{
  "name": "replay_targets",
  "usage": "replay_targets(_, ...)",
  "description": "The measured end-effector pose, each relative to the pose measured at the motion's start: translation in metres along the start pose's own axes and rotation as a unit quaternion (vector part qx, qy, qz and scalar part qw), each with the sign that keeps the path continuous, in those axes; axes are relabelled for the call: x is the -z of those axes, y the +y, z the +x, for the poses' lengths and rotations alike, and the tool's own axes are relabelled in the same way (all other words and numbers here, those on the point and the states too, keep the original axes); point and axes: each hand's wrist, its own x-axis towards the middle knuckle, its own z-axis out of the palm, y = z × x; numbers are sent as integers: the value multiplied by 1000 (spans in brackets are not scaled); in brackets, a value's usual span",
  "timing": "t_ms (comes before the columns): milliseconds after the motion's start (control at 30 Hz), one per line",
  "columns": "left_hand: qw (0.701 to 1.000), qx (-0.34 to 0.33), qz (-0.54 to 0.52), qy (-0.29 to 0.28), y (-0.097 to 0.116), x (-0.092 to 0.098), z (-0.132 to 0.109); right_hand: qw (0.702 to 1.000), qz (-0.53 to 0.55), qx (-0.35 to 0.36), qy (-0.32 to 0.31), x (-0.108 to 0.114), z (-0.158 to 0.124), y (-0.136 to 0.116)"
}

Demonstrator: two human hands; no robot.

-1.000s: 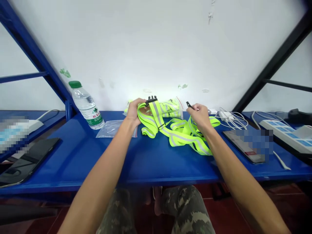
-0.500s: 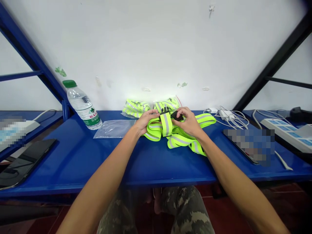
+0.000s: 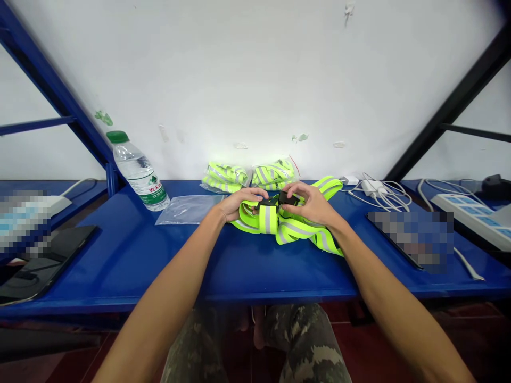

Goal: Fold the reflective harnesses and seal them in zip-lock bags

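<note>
A neon yellow reflective strap [image 3: 295, 230] with a grey stripe lies bunched on the blue table [image 3: 255, 271]. My left hand [image 3: 239, 203] is closed on a folded loop of it and on one black buckle half [image 3: 268, 203]. Between the thumb and fingers of my right hand [image 3: 310, 203] is the other black buckle half [image 3: 287, 200]. The two halves face each other very close together; whether they touch I cannot tell. Behind my hands lie two clear bags of similar straps [image 3: 225, 176], [image 3: 273, 174]. To the left is a flat clear plastic bag [image 3: 187, 209].
A water bottle [image 3: 139, 173] with a green cap stands at the left back. White chargers and cables [image 3: 377, 189] lie at the right back. A dark flat device [image 3: 395, 242], partly blurred, lies at right, near a power strip [image 3: 471, 213]. Another dark device [image 3: 51, 260] is at far left.
Both hands have come slightly lower and the buckle halves are nearer each other and tilted flatter. The strap end behind my right hand has shifted left and up.
</note>
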Motion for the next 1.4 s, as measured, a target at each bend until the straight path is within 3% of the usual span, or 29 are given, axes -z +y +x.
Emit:
replay_targets(567, 1000, -17, -3, -13, -7, -10, 1, 995, -51, 1, -88, 5, -5, -12)
replay_targets(933, 999, -5, -24, -47, -4, -9, -3, 996, -50, 5, -79, 6, -5, -12)
replay_targets(1100, 1000, 2, -15, -16, -6, -5, -1, 996, -20, 1, -89, 5, -6, -14)
replay_targets(1200, 999, 2, -2, 35, -8, -5, 3, 996, -10, 3, -92, 5, -7, -16)
replay_targets(1400, 988, -68, 82, 114, -12, -9, 11, 996, -9, 4, -85, 7, -6, -15)
